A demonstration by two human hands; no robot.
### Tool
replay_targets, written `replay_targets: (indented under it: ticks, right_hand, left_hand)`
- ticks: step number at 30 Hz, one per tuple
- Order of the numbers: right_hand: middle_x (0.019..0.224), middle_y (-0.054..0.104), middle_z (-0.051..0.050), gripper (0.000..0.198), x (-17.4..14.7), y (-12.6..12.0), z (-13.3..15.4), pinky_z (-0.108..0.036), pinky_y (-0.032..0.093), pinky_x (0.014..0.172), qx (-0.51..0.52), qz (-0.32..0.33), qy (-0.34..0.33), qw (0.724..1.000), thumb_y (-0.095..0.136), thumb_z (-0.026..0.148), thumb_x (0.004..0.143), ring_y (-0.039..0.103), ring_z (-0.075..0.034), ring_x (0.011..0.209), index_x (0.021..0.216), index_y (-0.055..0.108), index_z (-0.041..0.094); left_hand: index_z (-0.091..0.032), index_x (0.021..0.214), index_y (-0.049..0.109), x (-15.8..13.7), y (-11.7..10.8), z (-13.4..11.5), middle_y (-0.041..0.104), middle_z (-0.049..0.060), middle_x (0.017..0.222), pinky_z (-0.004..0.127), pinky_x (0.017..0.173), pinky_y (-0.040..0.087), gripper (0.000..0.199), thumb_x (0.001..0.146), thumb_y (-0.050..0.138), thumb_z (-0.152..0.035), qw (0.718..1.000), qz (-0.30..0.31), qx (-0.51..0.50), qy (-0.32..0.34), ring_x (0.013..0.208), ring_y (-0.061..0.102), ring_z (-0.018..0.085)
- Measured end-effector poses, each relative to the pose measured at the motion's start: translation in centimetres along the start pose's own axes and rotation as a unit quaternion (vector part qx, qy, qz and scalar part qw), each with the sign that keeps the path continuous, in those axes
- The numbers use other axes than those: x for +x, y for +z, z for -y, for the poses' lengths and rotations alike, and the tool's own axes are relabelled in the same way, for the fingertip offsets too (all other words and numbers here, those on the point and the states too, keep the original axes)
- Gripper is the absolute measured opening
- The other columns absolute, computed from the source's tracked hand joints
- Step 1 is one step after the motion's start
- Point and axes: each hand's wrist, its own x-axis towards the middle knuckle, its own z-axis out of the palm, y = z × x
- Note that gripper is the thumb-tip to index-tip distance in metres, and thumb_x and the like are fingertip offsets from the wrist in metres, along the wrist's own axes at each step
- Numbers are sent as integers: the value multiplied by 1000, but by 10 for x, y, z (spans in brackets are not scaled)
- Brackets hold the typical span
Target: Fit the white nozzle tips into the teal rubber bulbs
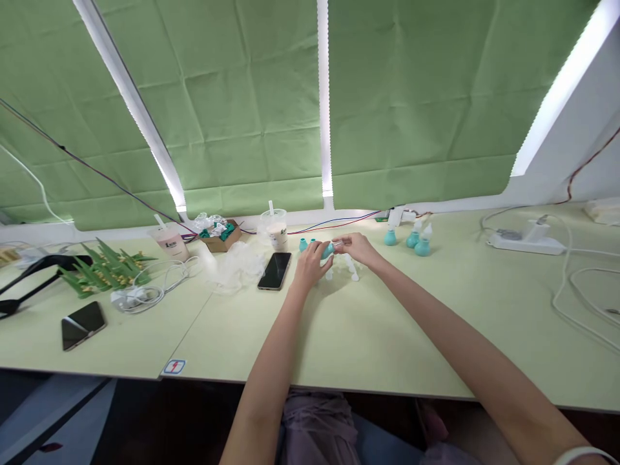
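Note:
My left hand (310,263) is closed around a small teal rubber bulb (328,250), tilted with its neck to the right. At that neck, the fingers of my right hand (358,248) pinch a small clear nozzle (338,243); whether it is seated cannot be made out. Behind my left hand stand loose teal bulbs (303,245), partly hidden by the fingers. Small white nozzle pieces (352,268) lie on the table below my right hand. Farther right, several teal bulbs (422,247) stand upright, some with pale tips on top.
A black phone (274,270) lies left of my hands, beside crumpled clear plastic (232,266). Behind are a drink cup (276,231) and a cardboard box (221,240). Far left are another phone (83,325), a cable (154,294) and green plants (104,268). A power strip (526,243) lies right.

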Motion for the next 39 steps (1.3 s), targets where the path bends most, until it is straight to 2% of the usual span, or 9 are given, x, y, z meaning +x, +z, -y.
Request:
replay_targets:
  ticks: [4,12,15,18,20,23,28,33,39]
  right_hand:
    - [77,69,-4,14,-3,2,0,-25,54,77,-70,-32,-56,995,63,14,71,67,-13,72,84,69,14]
    - [92,69,-5,18,-15,21,-5,-29,49,84,-187,-141,-191,953,51,16,80,65,-16,86,89,66,18]
    - [101,67,-8,21,-13,7,-1,-31,48,87,-194,-201,-241,929,46,18,84,63,-18,93,94,64,16]
    - [98,67,-9,18,-8,-19,7,-31,49,84,-141,-276,-206,928,52,24,82,63,-17,87,95,62,16]
    - [96,67,-7,26,-10,-32,10,-30,50,78,-113,-237,-192,946,59,29,79,64,-16,81,102,59,17]
    - [92,67,-3,37,-22,-33,7,-26,50,72,-121,-145,-186,964,65,34,76,63,-14,83,109,55,20]
    - [96,66,2,16,-47,-2,-12,-24,44,72,-230,-41,-174,956,65,32,78,59,-12,86,92,65,25]
    - [108,64,0,19,-56,21,-26,-26,36,79,-330,44,-232,914,58,29,85,55,-15,102,101,68,29]
    - [108,65,-2,21,-60,28,-37,-35,26,89,-421,54,-236,874,56,31,87,53,-17,102,105,66,26]
  left_hand:
    - [-16,111,55,-1,4,-2,60,9,98,31,80,46,29,94,41,-35,999,7,38,-14,95,56,20]
    - [-15,98,58,6,10,-6,62,9,88,27,71,44,25,94,44,-35,997,2,28,-76,87,59,19]
    - [-15,85,60,5,13,-6,63,9,81,27,67,42,28,94,44,-36,992,19,14,-121,78,60,18]
    - [-16,89,62,2,8,2,65,8,86,26,70,42,24,91,50,-37,980,-32,-27,-195,81,61,18]
    - [-18,98,63,3,-1,11,66,7,93,26,74,42,27,89,52,-41,950,-119,-64,-282,84,61,18]
    - [-18,101,63,7,-15,27,67,6,92,26,75,42,36,88,48,-49,875,-243,-125,-400,83,61,18]
    - [-18,95,62,1,-14,56,67,6,97,26,81,43,39,90,41,-50,809,-283,-205,-473,90,61,18]
    - [-20,103,57,-13,-4,72,66,7,109,29,88,42,31,89,46,-46,793,-236,-166,-537,102,60,20]
    - [-22,112,52,-11,4,75,63,7,114,27,89,42,32,89,47,-44,834,-162,-180,-496,104,60,17]
